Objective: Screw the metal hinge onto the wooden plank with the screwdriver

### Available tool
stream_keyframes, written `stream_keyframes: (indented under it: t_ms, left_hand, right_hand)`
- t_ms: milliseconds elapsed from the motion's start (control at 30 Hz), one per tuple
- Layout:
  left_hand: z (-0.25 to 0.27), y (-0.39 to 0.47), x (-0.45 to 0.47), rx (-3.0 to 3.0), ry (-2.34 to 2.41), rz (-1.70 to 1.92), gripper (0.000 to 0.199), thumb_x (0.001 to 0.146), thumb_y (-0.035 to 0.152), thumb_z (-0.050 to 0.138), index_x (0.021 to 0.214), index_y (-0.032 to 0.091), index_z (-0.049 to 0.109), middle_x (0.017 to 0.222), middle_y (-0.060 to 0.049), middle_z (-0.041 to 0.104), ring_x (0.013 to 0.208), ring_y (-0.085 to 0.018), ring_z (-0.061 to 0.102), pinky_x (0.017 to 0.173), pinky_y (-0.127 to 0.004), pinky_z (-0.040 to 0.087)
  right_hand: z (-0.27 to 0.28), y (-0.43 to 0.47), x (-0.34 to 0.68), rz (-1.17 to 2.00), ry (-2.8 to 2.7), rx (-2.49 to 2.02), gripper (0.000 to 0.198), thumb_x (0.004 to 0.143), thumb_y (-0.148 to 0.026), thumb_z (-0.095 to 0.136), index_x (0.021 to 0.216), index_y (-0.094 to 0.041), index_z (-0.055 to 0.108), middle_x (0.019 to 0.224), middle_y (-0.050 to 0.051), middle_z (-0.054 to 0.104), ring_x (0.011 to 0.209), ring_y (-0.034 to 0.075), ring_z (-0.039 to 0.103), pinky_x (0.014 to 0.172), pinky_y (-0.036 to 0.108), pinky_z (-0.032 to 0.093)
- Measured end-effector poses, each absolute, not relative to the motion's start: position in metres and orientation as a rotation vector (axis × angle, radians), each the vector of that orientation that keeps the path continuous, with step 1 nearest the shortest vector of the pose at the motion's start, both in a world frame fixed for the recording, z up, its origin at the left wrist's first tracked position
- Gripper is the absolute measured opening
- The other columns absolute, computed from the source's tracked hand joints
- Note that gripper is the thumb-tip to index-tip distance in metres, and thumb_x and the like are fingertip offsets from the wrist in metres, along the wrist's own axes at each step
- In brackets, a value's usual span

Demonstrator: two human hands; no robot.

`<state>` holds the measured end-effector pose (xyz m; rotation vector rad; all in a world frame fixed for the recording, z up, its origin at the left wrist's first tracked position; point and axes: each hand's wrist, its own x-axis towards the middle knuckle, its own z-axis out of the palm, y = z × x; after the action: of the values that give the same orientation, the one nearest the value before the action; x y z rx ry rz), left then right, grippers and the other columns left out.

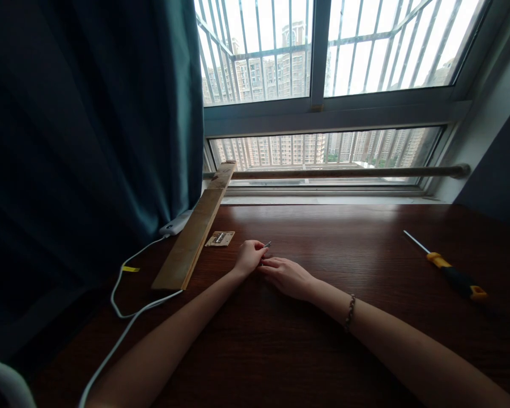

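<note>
My left hand [250, 256] is closed in a pinch above the dark wooden table [344, 243]. A small, thin metal piece [267, 245] sticks out past its fingertips; its exact kind is too small to make out. Close against it, my right hand [287, 276] has its fingers together and pointing left, the tips meeting near the left hand. Something small and dark shows between the two hands, but the fingers mostly hide it. Just left of my left hand lies a small card [220, 238] with metal parts on it.
A long wooden board [195, 235] leans from the table to the window rail [344, 173]. Beside it are a white power strip [176, 223] and a white cable [123, 334]. To the right rests a yellow-and-black screwdriver [450, 272]. A blue curtain [161, 113] hangs left.
</note>
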<state>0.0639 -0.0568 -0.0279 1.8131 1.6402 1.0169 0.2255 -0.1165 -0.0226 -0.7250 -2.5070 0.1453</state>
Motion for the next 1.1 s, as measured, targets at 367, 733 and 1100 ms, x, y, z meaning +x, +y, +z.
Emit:
stream_keyframes:
  t_ms: [367, 733, 1100]
  left_hand:
    - [-0.021, -0.066, 0.074, 1.541, 1.383, 1.033, 0.022, 0.065, 0.031, 0.064, 0.072, 0.01, 0.065, 0.06, -0.003, 0.063, 0.054, -0.012, 0.056, 0.046, -0.02, 0.039]
    - [-0.013, -0.078, 0.08, 1.102, 1.096, 0.96, 0.03, 0.053, 0.025, 0.08, 0.072, 0.009, 0.064, 0.075, -0.008, 0.068, 0.065, -0.015, 0.065, 0.062, -0.025, 0.053]
    - [-0.013, -0.087, 0.089, 1.118, 1.043, 0.977, 0.027, 0.056, 0.022, 0.079, 0.075, 0.009, 0.067, 0.067, -0.005, 0.069, 0.062, -0.012, 0.064, 0.065, -0.022, 0.053]
  right_hand:
    - [-0.031, -0.104, 0.229, 0.144, -2.344, -1.061, 0.02, 0.08, -0.003, 0.047, 0.079, -0.015, 0.062, 0.08, 0.006, 0.063, 0.076, 0.016, 0.059, 0.075, 0.027, 0.048]
    - [-0.039, -0.082, 0.237, 0.98, -1.371, -1.056, 0.028, 0.058, -0.021, 0.071, 0.077, -0.017, 0.05, 0.078, 0.002, 0.063, 0.071, 0.02, 0.066, 0.059, 0.029, 0.053]
    - [-0.041, -0.084, 0.237, 1.183, -1.08, -1.006, 0.03, 0.055, -0.031, 0.075, 0.076, -0.012, 0.061, 0.076, 0.008, 0.067, 0.073, 0.02, 0.064, 0.067, 0.03, 0.05]
